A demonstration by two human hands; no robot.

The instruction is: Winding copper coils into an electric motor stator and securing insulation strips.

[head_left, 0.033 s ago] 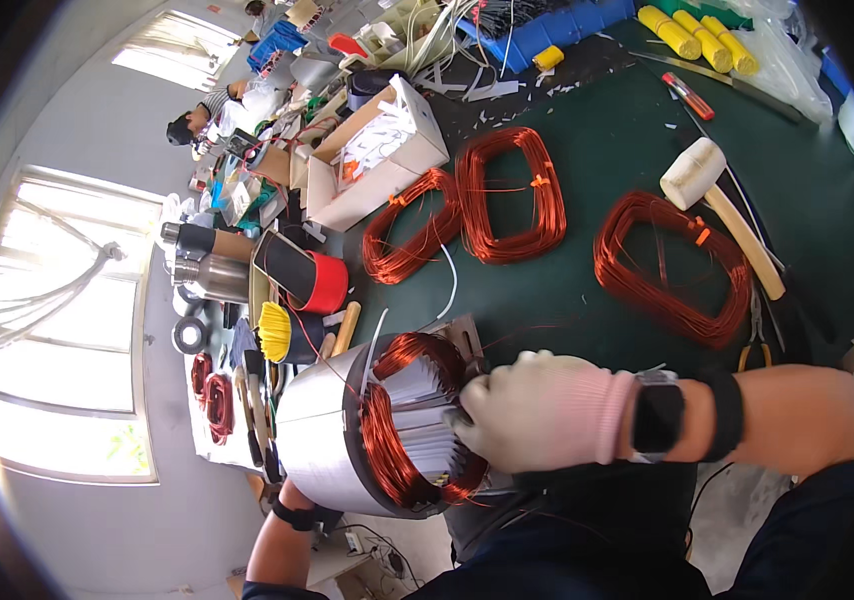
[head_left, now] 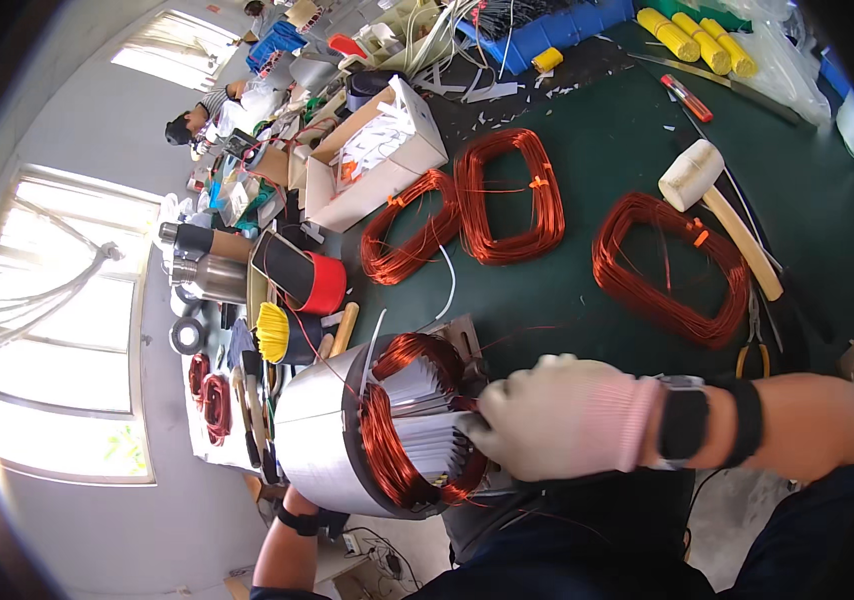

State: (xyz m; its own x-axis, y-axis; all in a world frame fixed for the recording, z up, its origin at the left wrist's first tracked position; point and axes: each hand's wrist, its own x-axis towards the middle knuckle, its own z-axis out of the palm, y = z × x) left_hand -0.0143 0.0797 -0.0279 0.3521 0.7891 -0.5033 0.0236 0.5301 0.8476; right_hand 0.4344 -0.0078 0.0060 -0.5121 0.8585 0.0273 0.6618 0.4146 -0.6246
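A motor stator [head_left: 322,420], a silver cylinder lying on its side, sits at the table's near edge. Copper windings [head_left: 387,440] bulge from its open end, and white slot liners [head_left: 427,440] line the bore. At that open end is my right hand [head_left: 557,415], in a pale glove with a pink cuff, its fingers curled in toward the slots. Whatever its fingertips grip is too small and blurred to make out. My left hand [head_left: 325,520] is mostly hidden below the stator's near side; only the wrist with a dark band and a bit of the hand show.
Three bundled copper coils, including one oval coil [head_left: 512,195], lie beyond the stator. A white-headed mallet [head_left: 692,175] touches the right coil [head_left: 667,270]. Pliers [head_left: 753,350], a red cutter [head_left: 687,98], a paper-filled box [head_left: 427,125] and steel bottles [head_left: 212,278] stand around. Another person [head_left: 192,122] works far left.
My right hand has shifted slightly right, drawing back a little from the stator's bore. My left forearm has moved a touch; the stator stays in place.
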